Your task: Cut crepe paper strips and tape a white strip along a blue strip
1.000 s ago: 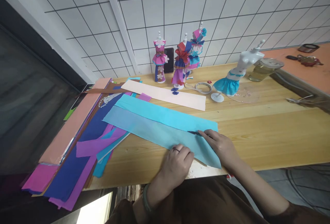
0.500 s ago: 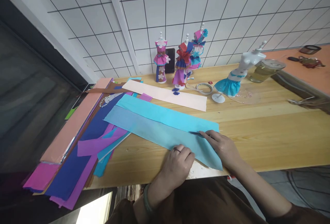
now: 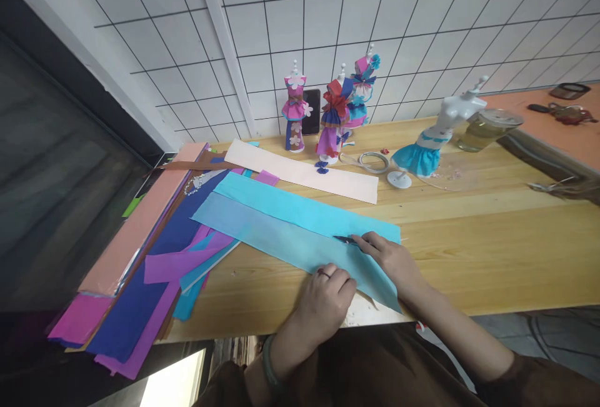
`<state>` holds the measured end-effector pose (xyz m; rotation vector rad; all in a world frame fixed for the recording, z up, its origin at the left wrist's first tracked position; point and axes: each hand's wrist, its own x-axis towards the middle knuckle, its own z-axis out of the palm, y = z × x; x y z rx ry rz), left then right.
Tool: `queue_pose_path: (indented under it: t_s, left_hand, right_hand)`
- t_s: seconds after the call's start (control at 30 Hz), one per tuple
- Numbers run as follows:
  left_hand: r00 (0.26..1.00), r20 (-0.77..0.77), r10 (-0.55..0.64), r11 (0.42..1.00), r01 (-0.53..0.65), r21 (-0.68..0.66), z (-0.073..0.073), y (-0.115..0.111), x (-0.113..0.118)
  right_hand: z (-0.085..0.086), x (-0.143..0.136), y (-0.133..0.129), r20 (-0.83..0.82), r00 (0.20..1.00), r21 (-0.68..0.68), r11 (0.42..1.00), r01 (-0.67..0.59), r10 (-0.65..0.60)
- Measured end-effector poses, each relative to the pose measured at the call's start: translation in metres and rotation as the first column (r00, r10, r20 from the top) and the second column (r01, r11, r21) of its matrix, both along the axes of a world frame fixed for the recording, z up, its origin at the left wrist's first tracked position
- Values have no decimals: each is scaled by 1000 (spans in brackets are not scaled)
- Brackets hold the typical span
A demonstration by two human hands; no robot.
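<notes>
A wide turquoise crepe paper sheet (image 3: 281,235) lies slantwise on the table, a lengthwise line dividing a brighter far strip from a duller near part. My right hand (image 3: 391,263) is closed around scissors (image 3: 344,239), their dark blades lying along that line toward the sheet's right end. Most of the handle is hidden under my fingers. By the right hand, the near part of the paper lifts and bends toward the table edge. My left hand (image 3: 330,297), fingers curled, grips the paper's near edge.
Strips of coloured crepe paper (image 3: 135,294) pile up at left. A pale strip (image 3: 304,172) lies beyond the sheet. Several small dressed mannequins (image 3: 295,107) and a phone (image 3: 311,112) stand by the wall. A tape roll (image 3: 374,162), a turquoise-skirted mannequin (image 3: 417,160) and a jar (image 3: 487,130) are at right.
The scissors and my right hand have shifted a little to the left along the dividing line. My left hand keeps its place on the near edge.
</notes>
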<state>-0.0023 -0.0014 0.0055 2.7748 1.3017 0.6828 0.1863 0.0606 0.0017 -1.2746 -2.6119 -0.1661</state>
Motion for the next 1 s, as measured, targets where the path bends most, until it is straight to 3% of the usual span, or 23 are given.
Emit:
queue_pose_path:
  t_s: [0.23, 0.53, 0.9, 1.0]
  left_hand:
    - [1000, -10, 1, 1000, -1, 9, 2, 0, 0]
    - [1000, 1, -1, 999, 1, -32, 1, -1, 0]
    - [1000, -16, -11, 1000, 11, -18, 5, -1, -1]
    - [1000, -18, -13, 999, 12, -34, 4, -1, -1]
  right_hand:
    - [-2, 0, -1, -65, 998, -38, 999, 12, -15]
    - [8, 0, -10, -81, 996, -156, 987, 25, -38]
    - [4, -2, -8, -81, 996, -151, 988, 26, -39]
    - [3, -1, -8, -117, 993, -93, 996, 9, -20]
